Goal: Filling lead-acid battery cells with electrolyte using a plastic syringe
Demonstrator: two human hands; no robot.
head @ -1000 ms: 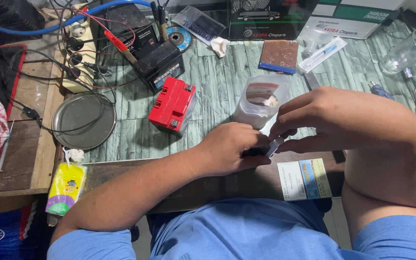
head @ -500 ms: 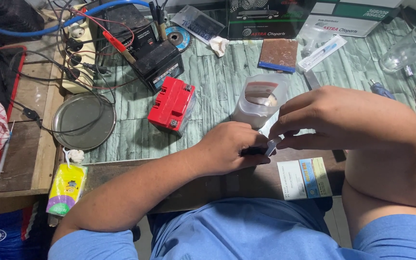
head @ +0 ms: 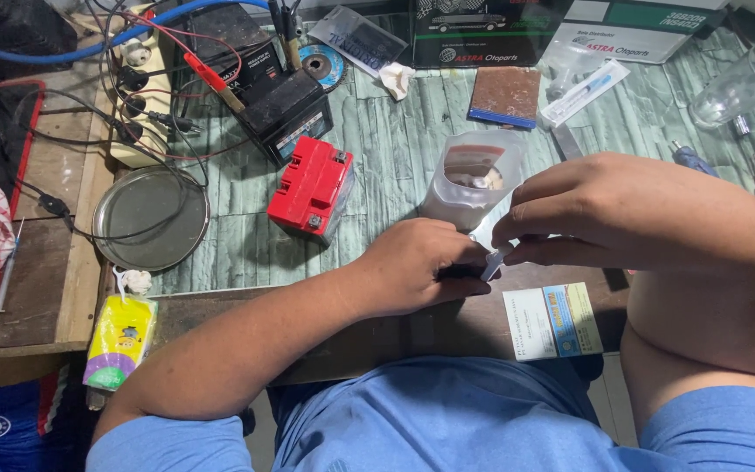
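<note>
Pinching a small dark part (head: 460,271) in the left hand (head: 417,267) at frame centre, right hand (head: 605,210) fingertips pressed on a thin white tube (head: 494,260).
Both look light, stiff, slippery; best held near the tips.

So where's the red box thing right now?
In the head view, the red battery lies on the green table, left of centre. It is just below the black battery, between the round metal lid and the clear plastic pouch.

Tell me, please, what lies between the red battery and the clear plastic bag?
Only bare green tabletop lies between the red battery and the clear plastic bag, per the head view.
</note>
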